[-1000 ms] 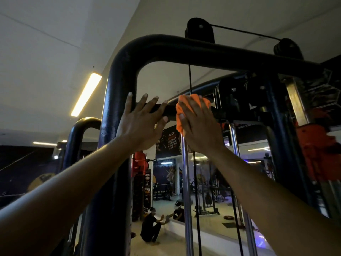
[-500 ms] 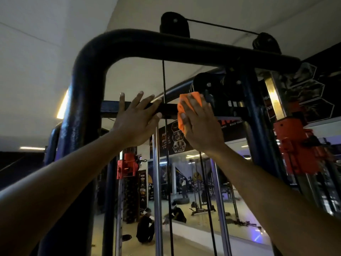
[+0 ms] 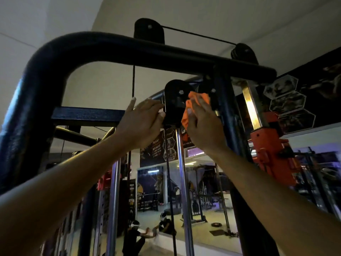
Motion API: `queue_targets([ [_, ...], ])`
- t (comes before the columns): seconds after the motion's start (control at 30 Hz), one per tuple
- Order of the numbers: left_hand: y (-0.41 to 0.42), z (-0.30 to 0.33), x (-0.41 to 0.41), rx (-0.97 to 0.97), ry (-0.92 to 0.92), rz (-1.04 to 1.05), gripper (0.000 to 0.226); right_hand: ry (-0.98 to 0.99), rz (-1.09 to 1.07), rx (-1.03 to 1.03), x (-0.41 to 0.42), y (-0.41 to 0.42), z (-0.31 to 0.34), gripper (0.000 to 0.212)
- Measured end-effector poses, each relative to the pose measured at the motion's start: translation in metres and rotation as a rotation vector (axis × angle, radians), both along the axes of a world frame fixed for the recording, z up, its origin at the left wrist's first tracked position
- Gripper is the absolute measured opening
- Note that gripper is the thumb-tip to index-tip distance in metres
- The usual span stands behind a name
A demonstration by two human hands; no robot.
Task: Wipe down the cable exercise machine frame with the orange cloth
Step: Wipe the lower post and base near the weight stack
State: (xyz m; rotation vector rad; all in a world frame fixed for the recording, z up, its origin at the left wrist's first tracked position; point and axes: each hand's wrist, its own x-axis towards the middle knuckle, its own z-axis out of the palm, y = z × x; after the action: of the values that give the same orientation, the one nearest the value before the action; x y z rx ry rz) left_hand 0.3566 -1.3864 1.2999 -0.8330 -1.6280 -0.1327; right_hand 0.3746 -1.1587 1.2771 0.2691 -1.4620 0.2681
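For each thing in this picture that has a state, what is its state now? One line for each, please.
Left hand: fingers straight, resting against the pulley housing.
Right hand: presses the cloth on the housing, fingers flat.
Cloth: bunched under the right hand, partly hidden.
Pulley housing: being wiped.
Cable: stretched between the top pulleys.

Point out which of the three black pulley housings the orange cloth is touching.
The lowest pulley housing, hanging below the curved top bar between the two hands. The right hand presses the orange cloth against its right edge; the other two sit atop the bar, untouched.
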Motion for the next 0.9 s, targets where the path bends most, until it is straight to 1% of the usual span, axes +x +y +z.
queue_targets([
  [0.07,0.009,0.019,-0.001,-0.011,0.008,-0.018,0.053,0.008,-0.081,0.0,0.003,0.005,0.022,0.058],
  [0.17,0.023,0.042,-0.001,0.026,-0.003,-0.045,0.055,-0.123,-0.069,0.061,-0.011,-0.01,0.038,0.069],
  [0.23,0.028,0.052,-0.002,0.03,-0.012,-0.034,0.059,-0.12,-0.084,0.088,-0.023,-0.019,0.027,0.07],
  [0.3,0.027,0.054,-0.006,0.005,0.013,0.005,0.065,-0.098,-0.091,0.13,-0.028,-0.017,0.009,0.067],
  [0.37,0.021,0.053,-0.013,-0.001,0.005,-0.013,0.061,-0.076,-0.087,0.191,-0.025,-0.009,-0.007,0.064],
  [0.43,0.016,0.051,-0.017,0.012,-0.045,-0.076,0.059,-0.058,-0.04,0.197,-0.02,0.001,-0.006,0.063],
  [0.53,0.017,0.051,-0.016,0.093,-0.108,-0.184,0.057,0.018,0.012,0.119,-0.016,0.0,0.032,0.064],
  [0.6,0.02,0.052,-0.013,0.112,-0.109,-0.194,0.055,-0.033,-0.012,0.109,-0.018,-0.009,0.065,0.066],
  [0.67,0.021,0.05,-0.012,0.115,-0.081,-0.173,0.053,-0.084,-0.107,0.135,-0.027,-0.017,0.077,0.073],
  [0.73,0.021,0.049,-0.013,0.119,-0.057,-0.143,0.054,-0.075,-0.145,0.161,-0.032,-0.018,0.07,0.076],
  [0.83,0.02,0.048,-0.018,0.092,-0.053,-0.151,0.055,-0.07,-0.135,0.215,-0.032,-0.004,0.043,0.072],
  [0.9,0.018,0.047,-0.02,0.067,-0.054,-0.139,0.059,-0.102,-0.137,0.243,-0.028,0.004,0.043,0.072],
])
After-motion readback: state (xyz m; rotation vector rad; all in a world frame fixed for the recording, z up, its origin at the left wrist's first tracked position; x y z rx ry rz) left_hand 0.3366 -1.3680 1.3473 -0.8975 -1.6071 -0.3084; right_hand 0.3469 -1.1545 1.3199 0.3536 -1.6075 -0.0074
